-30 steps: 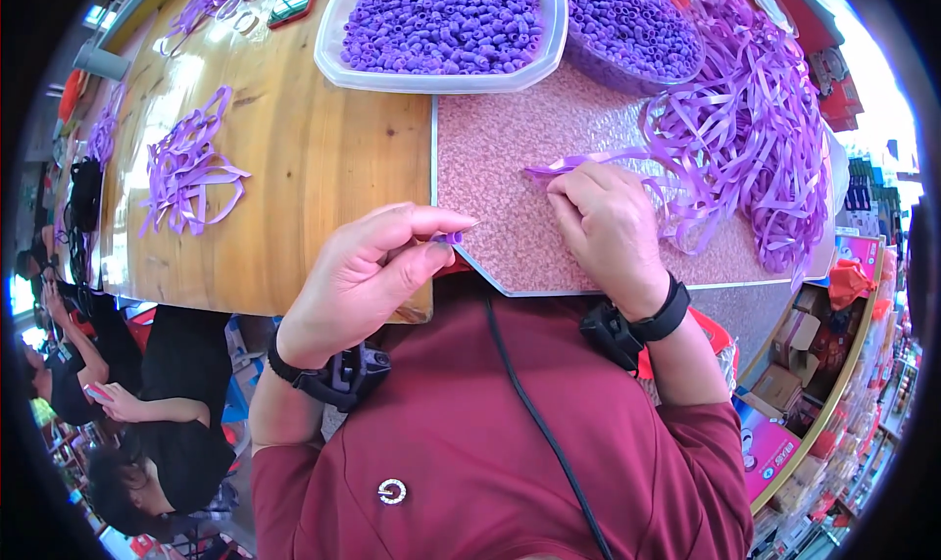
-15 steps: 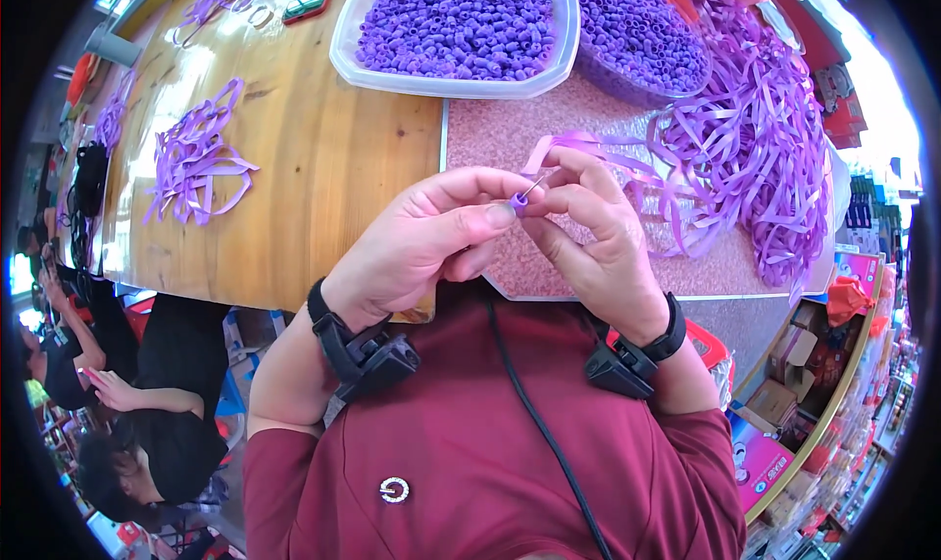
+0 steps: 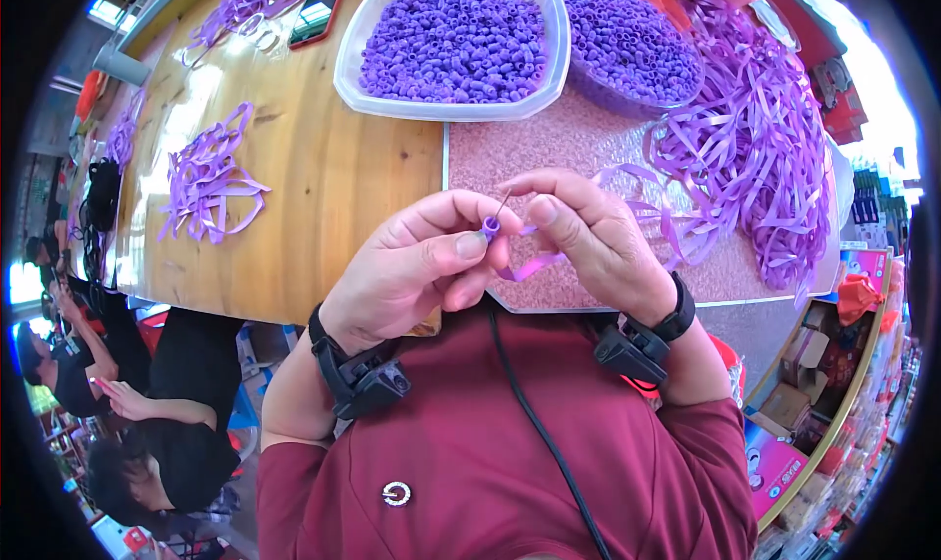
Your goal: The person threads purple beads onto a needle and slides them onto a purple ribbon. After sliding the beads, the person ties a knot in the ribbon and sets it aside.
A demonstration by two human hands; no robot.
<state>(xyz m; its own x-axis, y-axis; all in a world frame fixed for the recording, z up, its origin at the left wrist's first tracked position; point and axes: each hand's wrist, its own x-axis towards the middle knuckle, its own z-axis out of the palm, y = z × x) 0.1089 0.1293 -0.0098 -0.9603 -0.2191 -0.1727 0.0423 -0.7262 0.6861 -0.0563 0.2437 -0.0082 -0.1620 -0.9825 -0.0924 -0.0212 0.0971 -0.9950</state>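
Observation:
My left hand (image 3: 421,266) pinches a small purple tube bead (image 3: 490,228) between thumb and fingers. My right hand (image 3: 598,242) holds a thin needle (image 3: 501,205) poking up through the bead, with a purple ribbon strip (image 3: 534,264) trailing under my fingers. Both hands meet above the near edge of a pink speckled mat (image 3: 578,153), close to my chest.
A white tray (image 3: 451,109) full of purple beads and a second bead bowl (image 3: 627,41) stand at the back. A big heap of purple ribbons (image 3: 765,158) lies right, smaller ribbon piles (image 3: 206,178) left on the wooden table (image 3: 323,197). People sit at lower left.
My hands have come together from apart on the mat, lifted toward me, and now the needle and ribbon are at the bead.

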